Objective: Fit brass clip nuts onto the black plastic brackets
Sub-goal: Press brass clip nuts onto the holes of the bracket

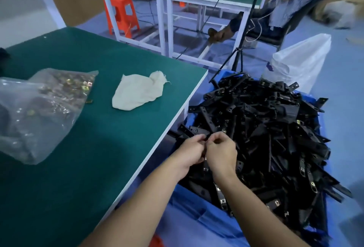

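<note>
No writing is legible to us; the green table (pixel 82 148) carries a clear bag (pixel 39 112) of brass clip nuts (pixel 86 86) and a pale cloth (pixel 137 93); just beside its edge a blue bin (pixel 222 75) is heaped with black brackets (pixel 266 128), several already clipped; above the heap our left hand (pixel 192 153) and right hand (pixel 222 153) meet, fingertips pinched together on one bracket (pixel 205 138); a white sack (pixel 299 65) stands behind.
</note>
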`<state>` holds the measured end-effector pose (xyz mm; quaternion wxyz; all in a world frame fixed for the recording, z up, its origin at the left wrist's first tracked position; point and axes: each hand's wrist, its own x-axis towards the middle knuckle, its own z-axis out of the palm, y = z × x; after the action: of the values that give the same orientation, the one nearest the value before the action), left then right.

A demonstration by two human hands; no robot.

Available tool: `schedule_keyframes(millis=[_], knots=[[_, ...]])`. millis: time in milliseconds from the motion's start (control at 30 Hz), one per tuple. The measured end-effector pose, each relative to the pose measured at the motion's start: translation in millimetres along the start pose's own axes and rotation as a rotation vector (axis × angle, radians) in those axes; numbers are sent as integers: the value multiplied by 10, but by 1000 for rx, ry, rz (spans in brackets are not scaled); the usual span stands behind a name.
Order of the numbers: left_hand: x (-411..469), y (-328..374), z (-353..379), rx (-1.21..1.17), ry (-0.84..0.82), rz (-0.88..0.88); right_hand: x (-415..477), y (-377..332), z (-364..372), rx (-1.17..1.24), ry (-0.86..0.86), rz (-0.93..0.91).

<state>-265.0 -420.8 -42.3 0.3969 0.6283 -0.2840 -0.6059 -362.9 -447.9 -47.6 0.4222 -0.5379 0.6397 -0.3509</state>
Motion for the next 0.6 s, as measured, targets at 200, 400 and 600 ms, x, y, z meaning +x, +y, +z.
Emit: schedule_keyframes(millis=[200, 400, 600], knots=[[-876, 802, -705, -1, 202, 478, -397, -1310, 495, 340, -173, -426], [-1618, 914, -1746, 109, 693, 561, -1110, -2094, 1391, 408, -539, -530], [-2545, 363, -2664, 187, 1157, 550, -2222, -2248, 2299, 310, -883, -711]])
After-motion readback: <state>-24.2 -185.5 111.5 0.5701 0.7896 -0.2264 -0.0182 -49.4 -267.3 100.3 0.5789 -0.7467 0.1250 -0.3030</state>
